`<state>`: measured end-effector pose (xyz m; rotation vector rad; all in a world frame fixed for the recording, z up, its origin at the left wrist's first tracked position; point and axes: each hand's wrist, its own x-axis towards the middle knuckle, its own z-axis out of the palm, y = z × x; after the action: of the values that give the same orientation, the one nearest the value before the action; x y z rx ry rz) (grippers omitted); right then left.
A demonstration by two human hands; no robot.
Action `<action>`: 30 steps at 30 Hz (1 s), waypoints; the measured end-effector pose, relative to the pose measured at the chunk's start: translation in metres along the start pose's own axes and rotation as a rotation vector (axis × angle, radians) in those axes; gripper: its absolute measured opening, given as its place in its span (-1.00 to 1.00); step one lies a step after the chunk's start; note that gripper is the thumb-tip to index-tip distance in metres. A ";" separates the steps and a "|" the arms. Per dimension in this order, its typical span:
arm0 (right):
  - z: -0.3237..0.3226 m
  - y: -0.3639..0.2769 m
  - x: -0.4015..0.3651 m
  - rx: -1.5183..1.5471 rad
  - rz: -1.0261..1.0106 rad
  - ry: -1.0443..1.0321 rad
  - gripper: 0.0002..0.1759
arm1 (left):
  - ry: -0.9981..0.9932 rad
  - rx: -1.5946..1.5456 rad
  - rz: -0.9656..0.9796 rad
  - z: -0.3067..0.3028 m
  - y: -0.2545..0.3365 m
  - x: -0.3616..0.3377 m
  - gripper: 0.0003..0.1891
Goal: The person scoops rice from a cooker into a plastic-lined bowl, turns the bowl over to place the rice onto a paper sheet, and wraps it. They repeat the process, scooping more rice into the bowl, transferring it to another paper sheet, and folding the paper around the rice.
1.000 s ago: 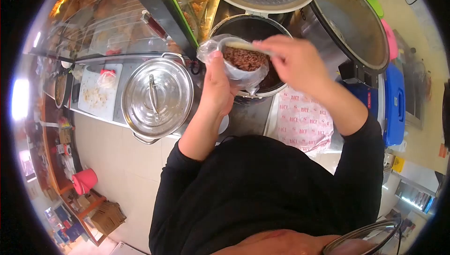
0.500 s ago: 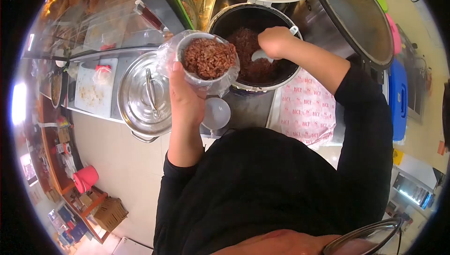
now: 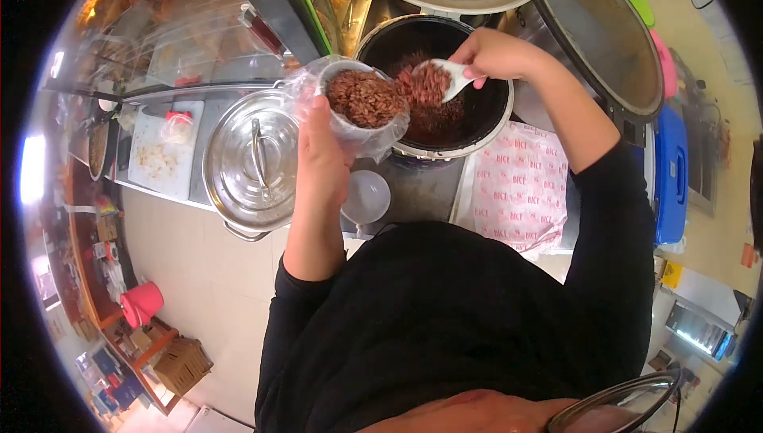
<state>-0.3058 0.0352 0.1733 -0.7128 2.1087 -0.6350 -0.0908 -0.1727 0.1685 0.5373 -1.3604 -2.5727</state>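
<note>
Brimming with reddish rice [image 3: 366, 99], the cup [image 3: 326, 83] sits in the grip of the left hand [image 3: 322, 159]; the right hand [image 3: 497, 55] grips a loaded spoon [image 3: 455, 77] beside its rim, over the cooker [image 3: 479, 137].

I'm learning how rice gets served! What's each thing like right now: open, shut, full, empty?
Rice cooker: lid up, part full of reddish rice.
Bowl: bag-lined, full, held in left hand.
Scoop: loaded with rice, held in right hand.
Steel pot: lid on.
Big pot: uncovered.
</note>
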 end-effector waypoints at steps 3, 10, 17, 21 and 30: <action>-0.004 -0.025 -0.038 0.075 -0.082 0.291 -0.63 | -0.018 0.024 -0.004 0.009 -0.007 0.005 -0.46; 0.106 -0.058 -0.084 -0.637 -0.372 0.862 -0.58 | -0.123 -0.110 -0.017 0.033 -0.038 0.022 -0.56; 0.079 -0.045 -0.088 -0.478 -0.411 1.059 -0.53 | -0.100 -0.209 -0.020 0.038 -0.039 0.016 -0.43; 0.066 -0.057 -0.091 0.081 -0.393 0.777 -0.58 | -0.048 -0.236 -0.097 0.043 -0.027 0.010 -0.31; 0.099 -0.061 -0.059 -0.083 -0.463 0.710 -0.56 | -0.115 -0.236 -0.104 0.030 -0.031 0.011 -0.35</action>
<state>-0.1783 0.0124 0.1892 -1.1663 2.6356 -1.1938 -0.1127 -0.1364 0.1556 0.4361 -1.0639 -2.8368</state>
